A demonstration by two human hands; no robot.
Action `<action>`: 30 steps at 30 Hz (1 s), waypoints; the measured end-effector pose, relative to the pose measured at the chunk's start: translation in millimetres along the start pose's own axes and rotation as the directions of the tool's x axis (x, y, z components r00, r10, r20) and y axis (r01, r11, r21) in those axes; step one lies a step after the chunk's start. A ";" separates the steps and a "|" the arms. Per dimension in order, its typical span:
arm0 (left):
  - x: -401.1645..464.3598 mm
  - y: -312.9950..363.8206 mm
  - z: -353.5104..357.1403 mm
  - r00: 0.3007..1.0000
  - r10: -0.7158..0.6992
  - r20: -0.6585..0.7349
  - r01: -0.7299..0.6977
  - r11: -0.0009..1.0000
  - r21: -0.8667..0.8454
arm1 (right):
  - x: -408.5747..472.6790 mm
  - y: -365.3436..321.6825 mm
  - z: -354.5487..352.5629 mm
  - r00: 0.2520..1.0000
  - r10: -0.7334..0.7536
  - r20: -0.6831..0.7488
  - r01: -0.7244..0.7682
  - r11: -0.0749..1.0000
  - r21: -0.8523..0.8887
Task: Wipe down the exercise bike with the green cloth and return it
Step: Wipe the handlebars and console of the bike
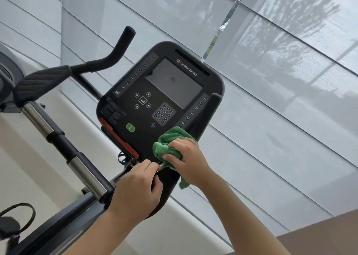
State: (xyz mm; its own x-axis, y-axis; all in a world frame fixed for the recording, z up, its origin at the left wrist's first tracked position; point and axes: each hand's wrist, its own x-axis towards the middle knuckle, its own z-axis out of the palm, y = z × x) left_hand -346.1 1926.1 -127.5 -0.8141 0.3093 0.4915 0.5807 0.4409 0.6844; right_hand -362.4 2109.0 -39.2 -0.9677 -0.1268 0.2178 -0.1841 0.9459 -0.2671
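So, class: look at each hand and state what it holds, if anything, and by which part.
The right hand grips the green cloth by its bunched middle, pressing it on the console. The left hand clasps the console's lower edge.

My right hand (186, 157) covers much of the crumpled green microfibre cloth (170, 140), which hides the black console's (160, 92) lower corner. The small white warning print (113, 112) is unreadable. The black strapped pedal (11, 221) is blurred and cut off.

Two bare forearms enter from about five and seven o'clock, with no sleeve showing. The left hand (138, 187) and right hand (188, 157) are ungloved, fingers plain.
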 end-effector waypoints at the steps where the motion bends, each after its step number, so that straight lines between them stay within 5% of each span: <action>1: -4.3 -2.8 -2.3 1.000 -0.007 0.001 0.007 1.000 0.005 | -9.3 -2.5 4.5 0.999 0.015 -0.040 -0.013 0.999 0.035; 7: -12.1 -6.8 -6.7 1.000 -0.010 0.012 0.010 1.000 0.011 | -68.7 -6.9 11.4 0.961 0.221 -0.169 -0.142 0.912 0.384; 12: -8.0 -1.0 -4.8 0.998 -0.046 0.051 0.044 0.998 0.042 | -97.7 12.7 -15.6 0.921 0.366 -0.132 -0.278 0.856 0.436; 21: -3.9 2.3 -5.6 0.992 -0.116 0.058 0.114 0.993 0.027 | -52.2 -2.6 -99.0 0.928 -0.084 -0.362 0.123 0.989 0.087; 23: -5.6 0.4 -5.6 0.994 -0.102 0.033 0.102 0.995 0.024 | -41.0 -0.8 -95.8 0.955 -0.154 -0.255 0.177 0.982 0.072; 25: -6.9 -1.5 -4.5 0.996 -0.091 0.009 0.090 0.995 0.030 | -27.5 2.1 -77.9 0.980 -0.165 0.107 0.168 0.986 -0.019; 27: -7.6 -3.0 -3.9 0.997 -0.073 0.008 0.072 0.997 0.029 | -17.9 8.7 -53.7 0.900 -0.087 0.426 0.185 0.963 -0.194; 30: -7.9 -3.9 -3.7 0.997 -0.074 0.018 0.073 0.997 0.039 | -3.2 18.3 -34.5 0.853 -0.151 0.499 0.381 0.833 -0.401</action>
State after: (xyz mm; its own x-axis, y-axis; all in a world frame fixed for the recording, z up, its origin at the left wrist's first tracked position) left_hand -341.9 1918.9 -132.1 -0.8549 0.2906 0.4297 0.5187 0.4946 0.6974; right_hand -356.8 2137.0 -12.4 -0.8840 -0.3998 -0.2422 -0.4535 0.8593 0.2367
